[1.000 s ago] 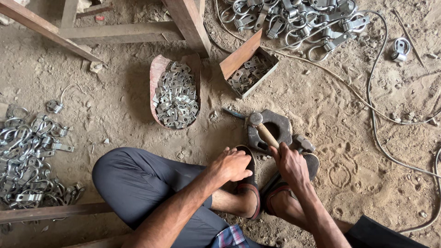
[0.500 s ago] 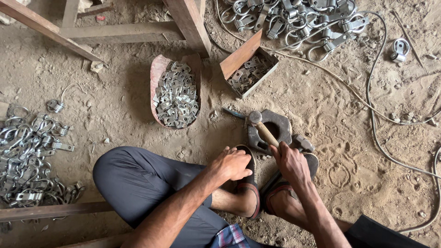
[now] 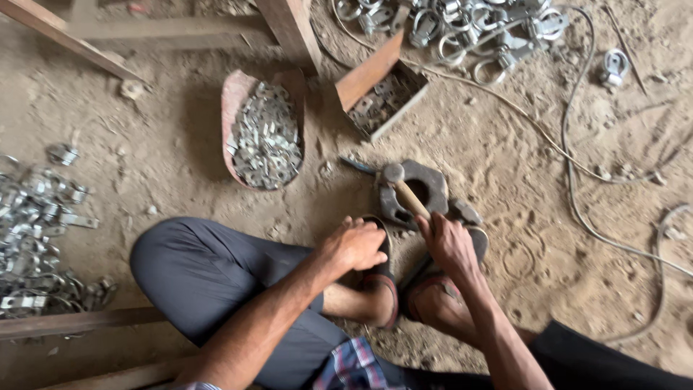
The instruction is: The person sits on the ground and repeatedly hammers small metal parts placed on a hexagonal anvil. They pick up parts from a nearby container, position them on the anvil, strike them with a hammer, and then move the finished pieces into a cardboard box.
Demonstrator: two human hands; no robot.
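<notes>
I sit cross-legged on a dirt floor. My right hand (image 3: 449, 244) grips the wooden handle of a hammer (image 3: 401, 185), whose head rests over a dark, thick metal block with a hole (image 3: 427, 185). My left hand (image 3: 355, 245) lies fingers curled on my foot and sandal (image 3: 378, 285), just left of the block; whether it holds a small part is hidden. A reddish scoop-shaped tray (image 3: 231, 101) full of small silver metal pieces lies beyond my left knee.
A rusty open metal box (image 3: 368, 76) with small parts stands behind the block. Heaps of silver clamps lie at the far left (image 3: 36, 231) and top right (image 3: 469, 29). Wooden beams (image 3: 65, 40) cross the top left. A grey cable (image 3: 577, 173) snakes along the right.
The hammer head has shifted slightly on the block; both hands stay almost where they were.
</notes>
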